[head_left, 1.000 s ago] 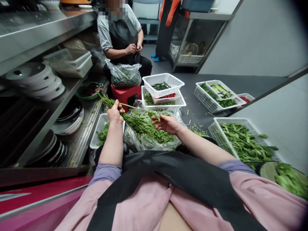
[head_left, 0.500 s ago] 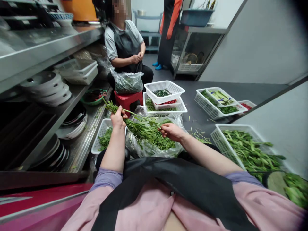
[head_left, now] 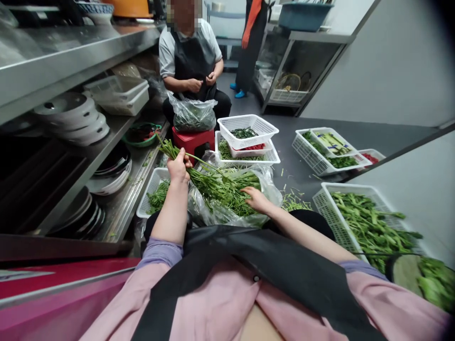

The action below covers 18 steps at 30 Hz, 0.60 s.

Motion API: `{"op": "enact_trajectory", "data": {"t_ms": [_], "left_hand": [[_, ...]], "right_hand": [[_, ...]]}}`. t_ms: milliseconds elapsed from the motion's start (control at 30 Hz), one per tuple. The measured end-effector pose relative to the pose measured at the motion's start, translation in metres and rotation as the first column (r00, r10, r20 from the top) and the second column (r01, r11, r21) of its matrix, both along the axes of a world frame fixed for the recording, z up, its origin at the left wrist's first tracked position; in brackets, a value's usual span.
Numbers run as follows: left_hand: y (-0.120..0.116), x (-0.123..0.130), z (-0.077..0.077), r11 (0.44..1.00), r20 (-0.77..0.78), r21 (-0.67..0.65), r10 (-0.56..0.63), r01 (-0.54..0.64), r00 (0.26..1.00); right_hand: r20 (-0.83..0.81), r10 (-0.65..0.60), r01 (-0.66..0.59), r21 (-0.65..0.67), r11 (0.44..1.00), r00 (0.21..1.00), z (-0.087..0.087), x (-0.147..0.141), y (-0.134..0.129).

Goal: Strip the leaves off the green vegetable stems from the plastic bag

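My left hand [head_left: 178, 166] is closed around the stalks of a bunch of thin leafy green stems [head_left: 204, 180], cut ends pointing up and left, leaves drooping to the right. My right hand [head_left: 259, 201] reaches over loose greens [head_left: 236, 202], its fingers loosely apart at their edge. I see nothing gripped in it, though some fingertips are hidden among the leaves. These greens lie in an opened clear plastic bag [head_left: 270, 182] in front of my lap. Left of the bag, beside my left forearm, is a white basket [head_left: 142, 201] with more greens.
A co-worker [head_left: 192, 61] sits opposite, behind a filled bag [head_left: 195, 116] on a red stool [head_left: 194, 139]. Stacked white baskets [head_left: 249, 124] stand beyond my bag. A basket of thick green stalks [head_left: 322, 201] is at right. A steel shelf [head_left: 117, 137] with plates runs along the left.
My right hand has moved off the leaf end it was pinching and lowered slightly, its fingers loosening. My left hand still holds the bunch. The co-worker's hands have moved apart.
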<state>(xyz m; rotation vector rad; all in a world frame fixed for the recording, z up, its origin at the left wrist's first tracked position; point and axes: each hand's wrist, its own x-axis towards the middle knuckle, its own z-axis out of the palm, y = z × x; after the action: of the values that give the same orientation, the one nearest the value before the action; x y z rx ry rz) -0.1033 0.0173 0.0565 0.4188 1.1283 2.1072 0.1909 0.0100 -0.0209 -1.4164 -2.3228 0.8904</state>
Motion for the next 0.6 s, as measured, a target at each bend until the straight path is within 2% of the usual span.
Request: {"op": "enact_trajectory", "data": {"t_ms": [67, 133, 200, 267, 367, 433, 500, 567, 600], "left_hand": [[0.001, 0.006, -0.002, 1.0, 0.006, -0.025, -0.018, 0.018, 1.0], [0.001, 0.01, -0.003, 0.998, 0.007, -0.044, -0.035, 0.036, 0.999], [0.002, 0.011, -0.004, 0.998, 0.0, -0.049, -0.044, 0.044, 0.999], [0.003, 0.011, -0.005, 0.998, -0.004, -0.042, -0.044, 0.043, 0.999], [0.004, 0.009, -0.006, 0.999, 0.018, -0.03, -0.043, 0.044, 0.999], [0.003, 0.009, -0.005, 0.998, 0.034, -0.03, -0.056, 0.057, 0.998], [0.002, 0.01, -0.004, 0.996, 0.046, -0.039, -0.077, 0.079, 0.996], [0.001, 0.013, -0.003, 0.993, 0.052, -0.046, -0.103, 0.105, 0.993], [0.001, 0.014, -0.002, 0.992, 0.055, -0.046, -0.115, 0.117, 0.992]], "right_hand": [[-0.028, -0.079, 0.082, 0.169, 0.982, 0.996, 0.017, -0.01, 0.001], [0.008, -0.117, 0.111, 0.257, 0.96, 0.993, 0.04, -0.02, 0.0], [0.107, -0.134, 0.1, 0.277, 0.956, 0.985, 0.061, -0.028, -0.004], [0.163, -0.174, 0.123, 0.281, 0.952, 0.971, 0.075, -0.033, -0.009], [0.07, -0.227, 0.199, 0.28, 0.939, 0.971, 0.077, -0.029, -0.008], [-0.105, -0.248, 0.264, 0.174, 0.949, 0.963, 0.071, -0.022, -0.001], [-0.327, -0.303, 0.307, -0.041, 0.951, 0.895, 0.064, -0.019, 0.009], [-0.477, -0.339, 0.254, -0.234, 0.938, 0.811, 0.062, -0.02, 0.015], [-0.514, -0.324, 0.203, -0.278, 0.939, 0.794, 0.063, -0.023, 0.016]]}}
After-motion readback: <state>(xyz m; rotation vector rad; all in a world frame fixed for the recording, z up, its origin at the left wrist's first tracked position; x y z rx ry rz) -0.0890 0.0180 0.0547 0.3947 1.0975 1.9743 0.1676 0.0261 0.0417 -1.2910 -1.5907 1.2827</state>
